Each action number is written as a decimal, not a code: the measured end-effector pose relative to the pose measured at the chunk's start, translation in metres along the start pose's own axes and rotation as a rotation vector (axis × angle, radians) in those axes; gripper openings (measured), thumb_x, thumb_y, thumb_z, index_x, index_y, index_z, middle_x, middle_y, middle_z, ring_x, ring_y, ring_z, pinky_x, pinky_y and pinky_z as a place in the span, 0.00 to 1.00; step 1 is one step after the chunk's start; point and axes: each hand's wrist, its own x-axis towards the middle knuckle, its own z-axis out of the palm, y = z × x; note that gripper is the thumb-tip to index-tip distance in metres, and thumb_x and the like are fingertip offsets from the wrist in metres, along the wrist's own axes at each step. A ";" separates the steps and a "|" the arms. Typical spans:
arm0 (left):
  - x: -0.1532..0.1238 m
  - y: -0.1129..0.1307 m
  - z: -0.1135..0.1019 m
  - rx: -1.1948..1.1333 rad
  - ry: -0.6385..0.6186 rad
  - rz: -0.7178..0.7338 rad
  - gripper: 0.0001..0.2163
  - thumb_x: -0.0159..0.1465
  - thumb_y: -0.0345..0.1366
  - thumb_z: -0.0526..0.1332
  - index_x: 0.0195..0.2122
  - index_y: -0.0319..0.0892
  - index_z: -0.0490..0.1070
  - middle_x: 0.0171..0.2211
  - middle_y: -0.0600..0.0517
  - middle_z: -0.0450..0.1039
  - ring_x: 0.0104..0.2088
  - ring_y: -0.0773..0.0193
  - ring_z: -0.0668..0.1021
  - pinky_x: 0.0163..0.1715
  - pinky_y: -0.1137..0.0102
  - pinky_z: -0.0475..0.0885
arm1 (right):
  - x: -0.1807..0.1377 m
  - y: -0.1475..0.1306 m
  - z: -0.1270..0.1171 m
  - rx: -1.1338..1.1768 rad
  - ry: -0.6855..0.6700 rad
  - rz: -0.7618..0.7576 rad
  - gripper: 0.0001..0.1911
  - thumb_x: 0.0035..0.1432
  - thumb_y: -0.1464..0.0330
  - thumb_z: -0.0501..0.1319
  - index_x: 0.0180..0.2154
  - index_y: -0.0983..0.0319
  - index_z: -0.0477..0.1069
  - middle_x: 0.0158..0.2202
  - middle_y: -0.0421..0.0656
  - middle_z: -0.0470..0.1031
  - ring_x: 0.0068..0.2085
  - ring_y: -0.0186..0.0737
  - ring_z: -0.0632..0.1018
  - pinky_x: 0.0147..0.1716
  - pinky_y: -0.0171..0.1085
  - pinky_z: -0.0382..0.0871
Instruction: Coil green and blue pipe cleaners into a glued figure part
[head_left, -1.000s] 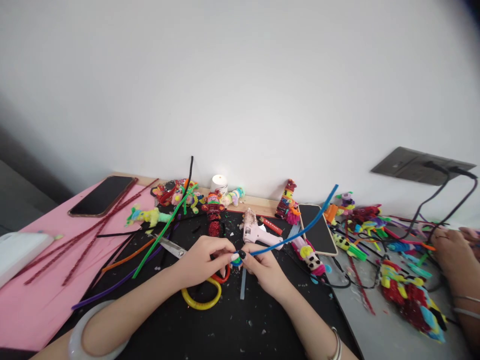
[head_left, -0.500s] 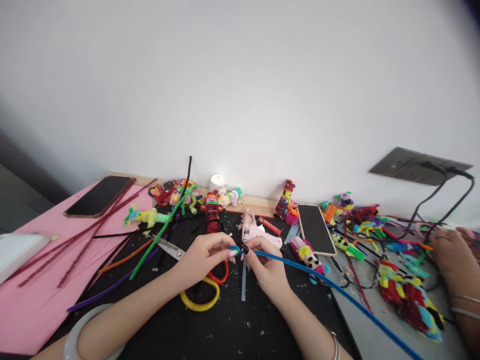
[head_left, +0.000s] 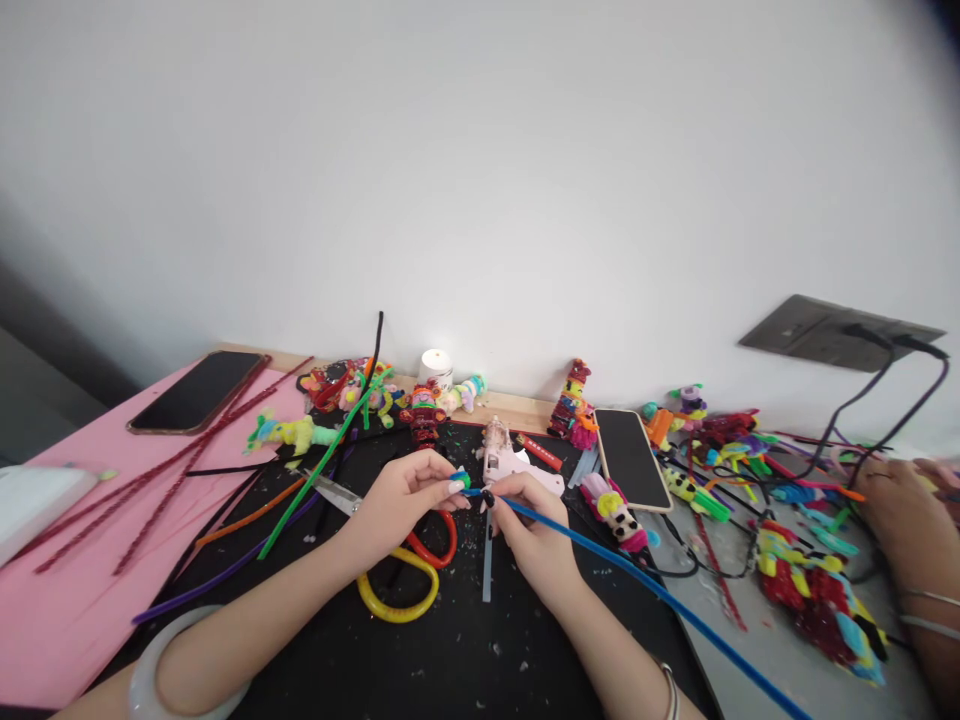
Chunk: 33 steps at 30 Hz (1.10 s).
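My left hand (head_left: 420, 492) pinches a small blue-and-green coil (head_left: 460, 481) between thumb and fingertips. From it runs a long blue pipe cleaner (head_left: 637, 572), which my right hand (head_left: 531, 520) pinches close to the coil; its free end trails to the lower right. Below my left hand are scissors with red and yellow handles (head_left: 400, 612), their blades partly hidden by my wrist. A pale pink glue gun (head_left: 517, 465) lies just beyond my right hand, with a translucent glue stick (head_left: 487, 572) below the hands.
Pipe-cleaner figures (head_left: 574, 400) line the back edge. Phones (head_left: 199, 392) lie at left and right, pipe cleaners (head_left: 315, 475) at left. Another person's hand (head_left: 900, 510) is at far right, near black cords (head_left: 836, 410) plugged into a wall socket (head_left: 810, 328).
My left fingertips have shifted slightly up and left with the coil, showing more of it and a short blue stretch between the hands. The pipe cleaner's trailing end has swung left.
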 end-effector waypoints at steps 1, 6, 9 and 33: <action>0.000 0.000 0.000 -0.009 0.010 -0.010 0.08 0.55 0.36 0.65 0.31 0.37 0.68 0.27 0.53 0.77 0.29 0.66 0.80 0.35 0.69 0.75 | 0.000 0.000 0.000 -0.005 0.000 -0.005 0.05 0.56 0.67 0.59 0.30 0.61 0.68 0.22 0.39 0.69 0.22 0.34 0.70 0.21 0.33 0.64; 0.001 -0.002 -0.002 -0.029 0.069 -0.032 0.09 0.54 0.37 0.66 0.30 0.37 0.68 0.25 0.54 0.76 0.28 0.66 0.79 0.34 0.69 0.75 | 0.000 0.001 0.000 -0.041 -0.009 -0.065 0.04 0.56 0.69 0.59 0.29 0.62 0.70 0.26 0.42 0.72 0.24 0.35 0.71 0.23 0.34 0.65; 0.001 -0.002 -0.002 -0.045 0.092 -0.033 0.10 0.54 0.37 0.66 0.30 0.38 0.68 0.25 0.54 0.75 0.28 0.66 0.79 0.34 0.69 0.75 | 0.000 0.004 0.002 -0.047 -0.031 -0.091 0.05 0.56 0.69 0.59 0.28 0.62 0.71 0.28 0.42 0.73 0.25 0.34 0.72 0.23 0.33 0.66; 0.012 0.011 -0.035 -0.310 0.025 -0.032 0.11 0.46 0.33 0.72 0.29 0.39 0.74 0.22 0.58 0.73 0.23 0.72 0.77 0.28 0.75 0.77 | 0.020 0.023 -0.027 -0.944 0.108 0.051 0.23 0.45 0.74 0.58 0.46 0.62 0.69 0.45 0.48 0.71 0.44 0.52 0.69 0.41 0.47 0.64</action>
